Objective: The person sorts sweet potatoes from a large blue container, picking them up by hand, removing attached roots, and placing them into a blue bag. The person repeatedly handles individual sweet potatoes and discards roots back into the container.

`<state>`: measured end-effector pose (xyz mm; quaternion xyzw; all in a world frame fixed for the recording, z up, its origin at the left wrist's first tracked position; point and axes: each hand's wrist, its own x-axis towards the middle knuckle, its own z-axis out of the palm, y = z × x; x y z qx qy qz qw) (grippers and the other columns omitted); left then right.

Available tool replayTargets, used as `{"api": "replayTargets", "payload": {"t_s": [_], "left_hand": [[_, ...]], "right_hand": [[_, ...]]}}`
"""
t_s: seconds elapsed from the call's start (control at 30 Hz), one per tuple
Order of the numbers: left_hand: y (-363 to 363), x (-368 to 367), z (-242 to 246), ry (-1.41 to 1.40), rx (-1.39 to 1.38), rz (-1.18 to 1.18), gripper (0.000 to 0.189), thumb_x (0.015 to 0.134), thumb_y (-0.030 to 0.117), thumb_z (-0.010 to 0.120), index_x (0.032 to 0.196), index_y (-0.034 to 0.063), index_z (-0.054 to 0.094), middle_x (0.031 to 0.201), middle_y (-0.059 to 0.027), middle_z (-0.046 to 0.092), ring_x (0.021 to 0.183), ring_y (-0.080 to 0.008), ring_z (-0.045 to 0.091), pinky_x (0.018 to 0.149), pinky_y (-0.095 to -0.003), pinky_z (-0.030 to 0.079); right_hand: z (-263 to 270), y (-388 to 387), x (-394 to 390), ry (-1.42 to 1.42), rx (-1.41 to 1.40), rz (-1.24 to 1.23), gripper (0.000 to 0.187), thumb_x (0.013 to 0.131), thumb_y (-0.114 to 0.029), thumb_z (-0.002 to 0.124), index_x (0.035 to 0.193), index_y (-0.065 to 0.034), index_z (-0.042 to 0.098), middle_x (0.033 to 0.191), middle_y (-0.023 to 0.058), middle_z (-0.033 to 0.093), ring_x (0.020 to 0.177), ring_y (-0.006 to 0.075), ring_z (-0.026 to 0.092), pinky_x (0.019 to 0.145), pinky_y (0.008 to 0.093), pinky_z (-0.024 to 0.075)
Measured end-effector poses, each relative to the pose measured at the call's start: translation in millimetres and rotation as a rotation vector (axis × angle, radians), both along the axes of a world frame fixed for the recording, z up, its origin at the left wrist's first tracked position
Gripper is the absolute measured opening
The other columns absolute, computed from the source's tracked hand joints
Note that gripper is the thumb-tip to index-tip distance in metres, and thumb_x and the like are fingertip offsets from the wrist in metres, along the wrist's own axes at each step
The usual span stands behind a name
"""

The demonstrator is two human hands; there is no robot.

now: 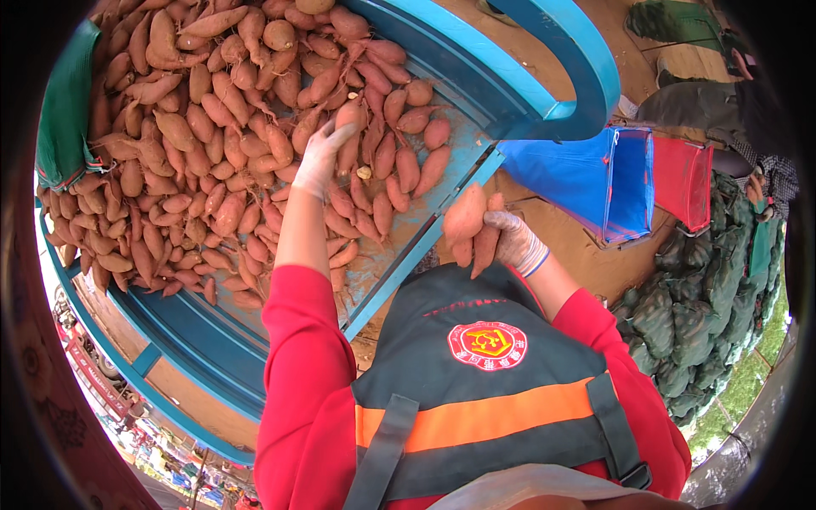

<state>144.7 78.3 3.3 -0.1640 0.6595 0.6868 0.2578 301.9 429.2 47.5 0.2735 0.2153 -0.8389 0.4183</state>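
A large heap of sweet potatoes (pixel 210 134) fills the bed of a blue metal cart (pixel 440 197). My left hand (pixel 322 156), in a thin whitish glove, reaches over the right part of the heap with its fingers around one sweet potato (pixel 349 116). Several more sweet potatoes (pixel 464 213) are bunched in my right hand (pixel 517 241), which wears a similar glove with a blue-edged cuff. This hand is beyond the cart's near edge, in front of my dark apron (pixel 433 344). Its fingers are partly hidden behind the sweet potatoes.
A blue open-mouthed bag (pixel 567 178) and a red one (pixel 683 182) stand right of the cart. Filled dark-green mesh sacks (pixel 682 319) are piled at the right. A curved blue rail (pixel 593 70) rises at the cart's corner. Another person's hand (pixel 757 185) shows far right.
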Motion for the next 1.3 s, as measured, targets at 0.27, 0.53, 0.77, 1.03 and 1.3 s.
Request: {"api": "replayTargets", "payload": {"t_s": [0.27, 0.53, 0.77, 1.03, 1.3], "left_hand": [[52.3, 93.7, 39.1, -0.170, 0.928, 0.294, 0.085, 0.085, 0.063, 0.070, 0.146, 0.0073, 0.049, 0.145, -0.0170, 0.055, 0.135, -0.0373, 0.051, 0.120, -0.0579, 0.033], [56.5, 129.2, 62.2, -0.037, 1.176, 0.288, 0.069, 0.091, 0.058, 0.062, 0.146, 0.0186, 0.050, 0.150, -0.0024, 0.052, 0.141, -0.0264, 0.044, 0.119, -0.0564, 0.027], [39.0, 150.7, 68.9, 0.209, 1.134, 0.324, 0.068, 0.095, 0.063, 0.046, 0.152, 0.0270, 0.044, 0.157, 0.0022, 0.045, 0.149, -0.0249, 0.035, 0.117, -0.0651, 0.017], [32.7, 175.2, 104.9, 0.131, 1.084, 0.467, 0.076, 0.097, 0.067, 0.043, 0.153, 0.0161, 0.042, 0.160, -0.0047, 0.041, 0.149, -0.0269, 0.034, 0.123, -0.0540, 0.019], [56.6, 179.2, 134.6, 0.086, 0.883, 0.545, 0.082, 0.093, 0.073, 0.049, 0.146, 0.0112, 0.047, 0.159, -0.0091, 0.041, 0.147, -0.0308, 0.037, 0.125, -0.0488, 0.023]], "right_hand": [[20.9, -33.7, -29.3, 0.158, 0.162, 0.092, 0.050, 0.089, -0.030, 0.074, 0.130, -0.0059, 0.058, 0.113, 0.0108, 0.066, 0.101, 0.0226, 0.065, 0.088, 0.0368, 0.0544], [46.0, -62.5, -28.4, 0.084, 0.156, 0.047, 0.052, 0.091, -0.031, 0.075, 0.134, -0.0072, 0.060, 0.117, 0.0083, 0.066, 0.103, 0.0207, 0.064, 0.087, 0.0362, 0.0565], [58.9, -74.0, -30.9, 0.169, -0.104, 0.158, 0.074, 0.094, -0.040, 0.070, 0.157, -0.0156, 0.039, 0.134, 0.0083, 0.059, 0.118, 0.0235, 0.059, 0.105, 0.0413, 0.0500], [64.3, -88.5, -43.4, 0.346, -0.111, 0.336, 0.092, 0.089, -0.061, 0.070, 0.156, -0.0071, 0.038, 0.143, 0.0140, 0.055, 0.131, 0.0259, 0.055, 0.113, 0.0404, 0.0431], [79.4, -74.5, -51.8, 0.246, -0.364, 0.333, 0.088, 0.095, -0.059, 0.065, 0.158, -0.0070, 0.033, 0.143, 0.0139, 0.055, 0.130, 0.0242, 0.055, 0.112, 0.0400, 0.0454]]}}
